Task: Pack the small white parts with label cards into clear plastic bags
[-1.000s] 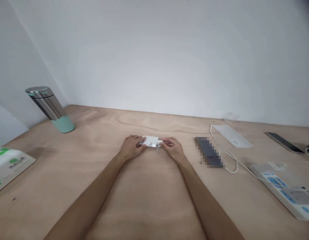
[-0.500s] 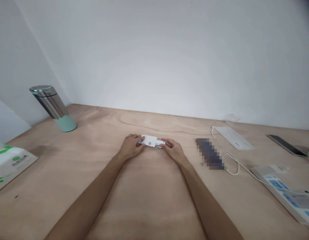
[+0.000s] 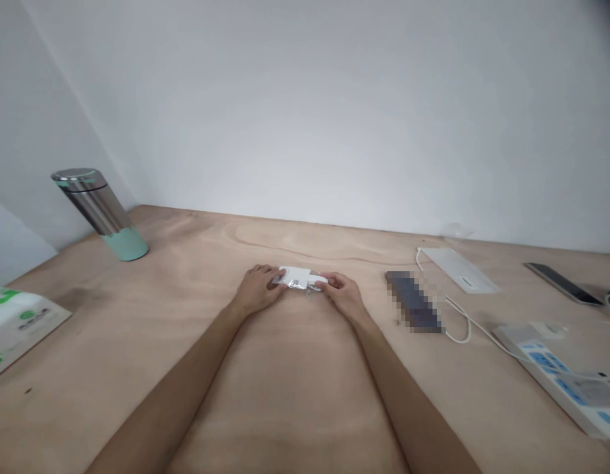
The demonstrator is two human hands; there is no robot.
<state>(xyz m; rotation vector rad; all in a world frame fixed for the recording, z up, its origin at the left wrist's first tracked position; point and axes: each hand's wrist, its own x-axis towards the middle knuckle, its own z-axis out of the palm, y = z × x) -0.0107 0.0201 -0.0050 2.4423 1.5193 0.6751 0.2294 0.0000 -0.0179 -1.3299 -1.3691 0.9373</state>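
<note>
In the middle of the table, a flat white packet (image 3: 295, 276) with a shiny, clear-looking edge and a small dark printed mark lies between my hands. My left hand (image 3: 256, 289) grips its left end, thumb in front and fingers behind. At the other end, a narrow white piece (image 3: 316, 281) sticks out, pinched between the thumb and fingers of my right hand (image 3: 345, 296). What this piece is, and whether it is joined to the packet, I cannot tell. A thin pale loop or strip shows just below it.
A steel and mint-green flask (image 3: 104, 214) stands at the back left, with a green-and-white package (image 3: 25, 326) nearer. On the right lie a pixelated dark phone-like object (image 3: 414, 303), a white face mask (image 3: 460, 271), a dark phone (image 3: 564, 283), a white cable (image 3: 487, 331) and a white-and-blue power-strip-like box (image 3: 556, 375).
The narrow white piece in my right hand has tilted slightly and more of its rounded end shows. My left hand keeps its hold on the packet. The whole view has shifted a little.
</note>
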